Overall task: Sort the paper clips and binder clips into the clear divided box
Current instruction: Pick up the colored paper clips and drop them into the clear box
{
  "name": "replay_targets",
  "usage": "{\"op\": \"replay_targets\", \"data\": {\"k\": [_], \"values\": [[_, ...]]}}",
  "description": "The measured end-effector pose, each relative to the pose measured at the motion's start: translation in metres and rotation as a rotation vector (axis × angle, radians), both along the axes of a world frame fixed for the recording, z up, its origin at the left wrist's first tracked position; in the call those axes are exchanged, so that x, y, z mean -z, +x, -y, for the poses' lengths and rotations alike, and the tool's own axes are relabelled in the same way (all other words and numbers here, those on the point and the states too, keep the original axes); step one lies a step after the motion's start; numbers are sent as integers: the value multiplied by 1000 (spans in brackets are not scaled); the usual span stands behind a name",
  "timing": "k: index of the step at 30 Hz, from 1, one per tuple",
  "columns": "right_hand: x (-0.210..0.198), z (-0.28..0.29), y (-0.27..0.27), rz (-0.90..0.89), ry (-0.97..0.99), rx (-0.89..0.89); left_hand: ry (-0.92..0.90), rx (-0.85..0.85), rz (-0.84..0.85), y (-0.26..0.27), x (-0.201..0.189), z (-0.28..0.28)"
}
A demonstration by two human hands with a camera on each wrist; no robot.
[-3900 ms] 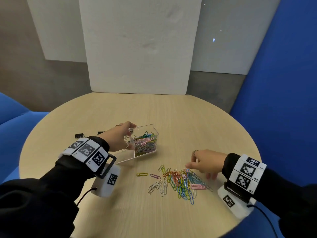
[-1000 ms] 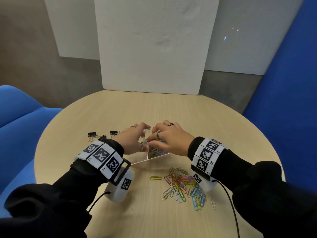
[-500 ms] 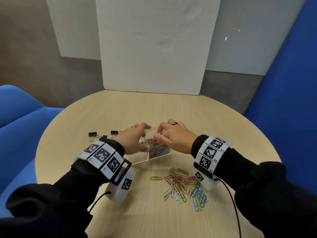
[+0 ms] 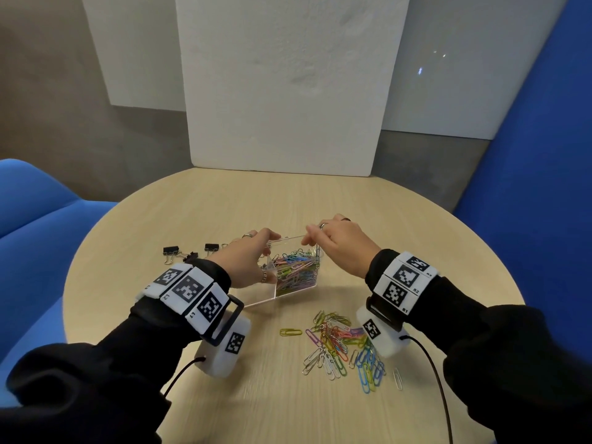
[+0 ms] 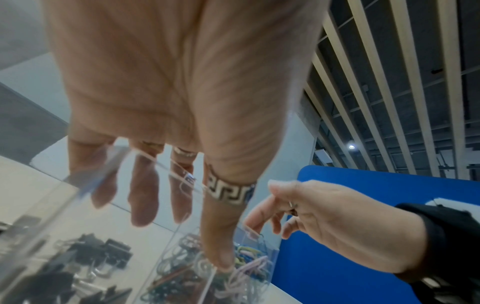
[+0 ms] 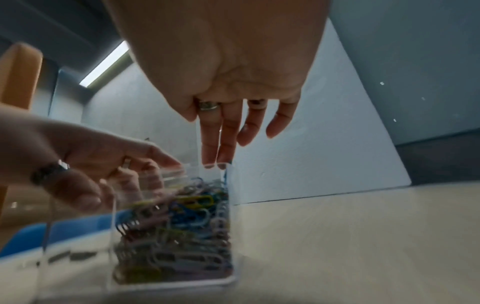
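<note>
We are noting a pale wood-grain table (image 4: 224,203), a white foam board (image 4: 282,91) and blue seating (image 4: 28,200). We are seeing pink, blue, yellow, green and silver paper clips (image 4: 342,344), black binder clips (image 4: 170,250), black sleeves (image 4: 105,357), black-and-white checked wristbands (image 4: 189,288), and a black-and-cream key-pattern ring (image 5: 228,192).

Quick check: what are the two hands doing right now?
Left hand: grips the clear divided box at its left end.
Right hand: fingers straight, tips at the box's far right rim; holds nothing visible.
</note>
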State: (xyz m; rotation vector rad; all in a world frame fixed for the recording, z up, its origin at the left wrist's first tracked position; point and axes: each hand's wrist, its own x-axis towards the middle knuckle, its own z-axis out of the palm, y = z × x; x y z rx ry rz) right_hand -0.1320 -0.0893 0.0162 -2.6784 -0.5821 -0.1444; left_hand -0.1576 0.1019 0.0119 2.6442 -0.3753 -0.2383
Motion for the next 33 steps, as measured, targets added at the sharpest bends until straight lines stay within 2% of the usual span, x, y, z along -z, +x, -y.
{"op": "replay_targets", "data": {"k": [3, 4, 8, 12, 20, 25, 30, 33], "values": [[6, 1, -1, 19, -300, -19, 0, 0, -8, -1, -1, 1], [9, 1, -1, 13, -345, -43, -1, -2, -10, -1, -1, 1], [9, 0, -1, -78, -231, -77, 3, -9, -17, -2, -1, 0], [5, 7, 1, 28, -53, -32, 1, -8, -19, -2, -1, 0], [-1, 10, 3, 66, -296, -26, -2, -7, -17, -2, -2, 1], [-11, 0, 7, -1, -381, 0, -1, -8, -20, -3, -3, 1], [-21, -9, 9, -3, -549, -20, 9, -5, -20, -3, -3, 1], [-25, -12, 10, -91, -543, -42, 0, -5, -18, -3, -3, 1]]}}
